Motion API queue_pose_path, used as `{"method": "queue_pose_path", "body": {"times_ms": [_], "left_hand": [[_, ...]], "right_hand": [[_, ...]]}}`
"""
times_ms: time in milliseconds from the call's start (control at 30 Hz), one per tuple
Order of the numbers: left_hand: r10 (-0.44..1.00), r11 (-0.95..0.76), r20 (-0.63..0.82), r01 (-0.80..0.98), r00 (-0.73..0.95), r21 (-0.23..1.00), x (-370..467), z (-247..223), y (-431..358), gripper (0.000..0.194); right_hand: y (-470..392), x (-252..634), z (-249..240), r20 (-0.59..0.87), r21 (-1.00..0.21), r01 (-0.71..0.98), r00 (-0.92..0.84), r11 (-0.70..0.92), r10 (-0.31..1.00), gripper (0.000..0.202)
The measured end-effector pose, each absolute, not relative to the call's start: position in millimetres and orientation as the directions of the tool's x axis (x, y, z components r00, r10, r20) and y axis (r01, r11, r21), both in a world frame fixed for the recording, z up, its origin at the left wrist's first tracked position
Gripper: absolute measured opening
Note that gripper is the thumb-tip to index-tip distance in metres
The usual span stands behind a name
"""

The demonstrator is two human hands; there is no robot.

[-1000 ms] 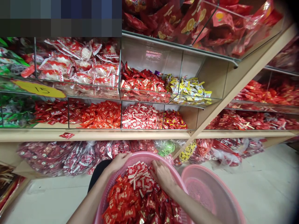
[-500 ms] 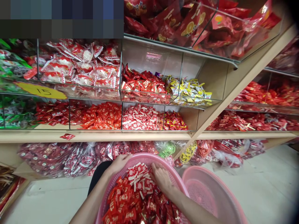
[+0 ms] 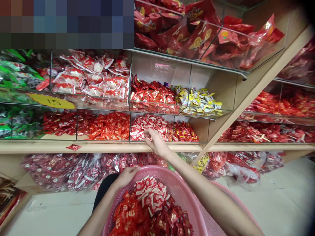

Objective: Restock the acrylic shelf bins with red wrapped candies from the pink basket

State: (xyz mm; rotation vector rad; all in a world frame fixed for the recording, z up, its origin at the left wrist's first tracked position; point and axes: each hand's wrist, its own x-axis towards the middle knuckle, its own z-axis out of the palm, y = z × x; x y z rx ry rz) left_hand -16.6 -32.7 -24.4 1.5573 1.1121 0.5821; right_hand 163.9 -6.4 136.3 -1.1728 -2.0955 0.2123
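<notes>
Left hand (image 3: 128,175) is hooked over the rim of a pink basket (image 3: 190,196), holding it steady-ish. Right hand (image 3: 156,142) is stretched out to the lower shelf, fingers loosely bent, right at the front of the bin with the red-and-white candies (image 3: 152,122). Can't tell if it's got one or is even touching any, tbh. The basket sits below the shelf and has a pile of the same red-and-white kind at the far end, plus orange-red packets (image 3: 125,216) on the left and darker red sweets (image 3: 172,218) on the right. Second pink basin (image 3: 212,224) is just beside it, partly behind the right arm. One loose red packet (image 3: 73,147) lies on the ledge.
</notes>
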Motion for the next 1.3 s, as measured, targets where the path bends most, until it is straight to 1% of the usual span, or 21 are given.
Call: {"method": "queue_pose_path", "body": {"times_ms": [67,133,200,300,367,500,600,667,733,800,900,1000,1133,1300], "left_hand": [[0.883,0.019,-0.183,0.357,0.433,0.934,-17.4,-23.3,-33.3,0.052],[0.888,0.020,-0.186,0.370,0.420,0.929,-17.9,-23.7,-33.3,0.053],[0.891,0.022,-0.189,0.377,0.413,0.926,-18.0,-25.3,-32.8,0.053],[0.891,0.017,-0.180,0.367,0.416,0.930,-17.7,-28.1,-31.7,0.053],[0.889,0.017,-0.180,0.362,0.422,0.932,-17.7,-28.9,-31.3,0.054],[0.892,0.022,-0.195,0.391,0.407,0.920,-18.5,-26.8,-31.6,0.055],[0.884,0.025,-0.197,0.378,0.425,0.926,-18.6,-24.5,-32.2,0.055],[0.877,0.032,-0.201,0.365,0.436,0.931,-17.8,-24.0,-32.4,0.055],[0.881,0.048,-0.213,0.367,0.423,0.929,-16.4,-24.3,-32.5,0.057],[0.889,0.050,-0.214,0.379,0.405,0.924,-15.3,-24.2,-32.8,0.057],[0.891,0.036,-0.214,0.406,0.401,0.913,-14.9,-21.5,-34.2,0.055],[0.883,0.050,-0.234,0.415,0.407,0.908,-15.3,-16.8,-36.1,0.056],[0.890,0.064,-0.232,0.396,0.393,0.916,-15.0,-13.9,-37.3,0.058],[0.890,0.066,-0.232,0.392,0.392,0.918,-14.6,-15.8,-36.7,0.058]], "right_hand": [[14.9,159.7,131.7,0.474,-0.538,0.618,-0.341,0.574,0.812,0.031],[30.1,157.3,124.1,0.427,-0.591,0.580,-0.366,0.561,0.827,0.035],[39.5,156.2,117.8,0.376,-0.612,0.576,-0.391,0.542,0.840,0.038],[45.8,155.7,113.9,0.339,-0.600,0.604,-0.403,0.525,0.850,0.038],[45.8,156.0,115.5,0.366,-0.575,0.617,-0.394,0.538,0.843,0.036],[30.7,161.2,132.0,0.489,-0.566,0.598,-0.311,0.568,0.815,0.033],[1.3,171.7,150.1,0.547,-0.604,0.561,-0.224,0.566,0.806,0.030],[-24.7,180.6,155.4,0.540,-0.651,0.521,-0.193,0.552,0.819,0.028],[-51.5,189.5,148.8,0.474,-0.714,0.480,-0.204,0.509,0.857,0.028],[-75.7,197.5,128.6,0.361,-0.771,0.467,-0.241,0.434,0.901,0.024],[-102.3,207.4,81.6,0.159,-0.819,0.500,-0.277,0.283,0.948,0.014],[-116.7,215.1,36.4,0.006,-0.852,0.506,-0.245,0.133,0.970,0.009],[-122.9,219.9,4.6,-0.078,-0.906,0.424,-0.164,-0.001,0.983,0.010],[-123.0,207.0,-8.0,-0.178,-0.895,0.424,-0.056,-0.138,0.982,0.007]]}}
